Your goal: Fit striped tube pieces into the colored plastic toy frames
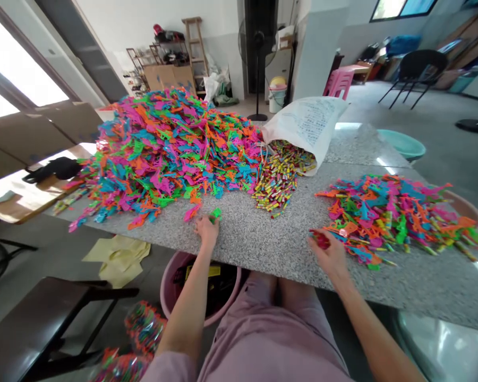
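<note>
My left hand [207, 232] is at the front of the speckled stone table [247, 225], its fingers curled at a small green plastic piece [215, 213]. Beside it lie a pink and an orange piece, at the edge of a large heap of bright plastic toys [167, 148], some shaped like little guns. Closed over several small red-ended tubes [321, 239], my right hand [331, 257] rests by a second pile [394, 212] of toys with tubes fitted to them. Between the hands, yellow and red tubes [276, 178] spill from a white woven sack [308, 127].
Below the table edge stands a pink basin [167, 297] with dark contents. A brown stool [43, 329] and clear bags of toys [143, 323] are at lower left. A turquoise basin [402, 143] is beyond the table, with a standing fan [258, 69] behind.
</note>
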Demonstrator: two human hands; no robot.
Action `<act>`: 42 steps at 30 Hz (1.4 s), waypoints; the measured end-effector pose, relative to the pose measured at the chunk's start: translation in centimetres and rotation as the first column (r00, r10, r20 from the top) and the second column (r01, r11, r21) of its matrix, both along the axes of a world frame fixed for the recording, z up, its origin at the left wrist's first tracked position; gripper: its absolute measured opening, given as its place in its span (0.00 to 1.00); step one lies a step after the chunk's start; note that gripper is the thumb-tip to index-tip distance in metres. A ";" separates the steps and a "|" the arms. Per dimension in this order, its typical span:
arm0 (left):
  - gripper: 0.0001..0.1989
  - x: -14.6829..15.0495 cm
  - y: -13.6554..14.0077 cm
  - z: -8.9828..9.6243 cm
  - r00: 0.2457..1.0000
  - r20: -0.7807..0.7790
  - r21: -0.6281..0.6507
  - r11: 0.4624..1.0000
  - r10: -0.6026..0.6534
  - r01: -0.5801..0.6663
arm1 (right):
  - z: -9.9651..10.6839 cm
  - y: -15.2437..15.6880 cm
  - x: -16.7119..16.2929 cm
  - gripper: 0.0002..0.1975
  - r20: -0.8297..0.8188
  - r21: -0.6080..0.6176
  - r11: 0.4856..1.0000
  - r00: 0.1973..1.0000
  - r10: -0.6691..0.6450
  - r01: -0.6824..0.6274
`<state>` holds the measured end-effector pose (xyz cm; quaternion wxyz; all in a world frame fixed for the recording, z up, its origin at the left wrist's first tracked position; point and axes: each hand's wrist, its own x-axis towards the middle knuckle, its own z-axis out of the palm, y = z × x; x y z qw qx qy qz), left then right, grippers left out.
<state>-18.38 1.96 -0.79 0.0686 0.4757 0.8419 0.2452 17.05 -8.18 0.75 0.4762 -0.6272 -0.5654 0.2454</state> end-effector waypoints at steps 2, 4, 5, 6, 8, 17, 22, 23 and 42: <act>0.14 1.0 -1.5 -0.9 0.987 0.041 0.046 0.987 -0.155 0.153 | 0.4 0.7 -3.4 0.17 -0.223 -0.070 0.989 0.968 0.115 -0.134; 0.17 1.8 -2.9 -1.6 0.953 0.078 0.125 0.951 -0.294 0.283 | 0.7 1.5 -5.9 0.15 -0.292 -0.083 0.970 0.936 0.196 -0.229; 0.19 2.1 -3.5 -1.7 0.933 0.097 0.140 0.932 -0.348 0.333 | 0.8 2.0 -6.8 0.15 -0.275 -0.079 0.964 0.935 0.222 -0.252; 0.20 2.4 -4.0 -1.7 0.913 0.117 0.127 0.918 -0.390 0.376 | 0.8 2.5 -7.5 0.14 -0.234 -0.072 0.963 0.943 0.237 -0.260; 0.18 3.0 -4.7 -1.3 0.882 0.156 0.043 0.895 -0.446 0.445 | 0.8 3.5 -8.8 0.12 -0.120 -0.059 0.965 0.962 0.246 -0.254; 0.14 6.2 -8.0 2.1 0.569 0.634 0.284 0.842 -0.524 0.459 | -0.2 3.4 -12.2 0.09 -0.138 -0.099 0.916 0.917 0.375 -0.389; 0.21 8.8 -10.0 3.6 0.104 0.947 0.302 0.953 -0.303 0.029 | 1.7 0.3 -11.3 0.12 -0.523 -0.133 0.865 0.775 0.354 -0.484; 0.18 9.4 -10.3 3.8 0.026 0.955 0.295 0.955 -0.295 0.009 | 2.2 -0.2 -11.2 0.12 -0.538 -0.131 0.866 0.768 0.347 -0.483; 0.15 12.2 -11.4 5.6 0.038 0.943 0.315 0.923 -0.331 0.222 | 5.2 -2.2 -8.3 0.07 0.144 0.009 0.907 0.898 0.415 -0.420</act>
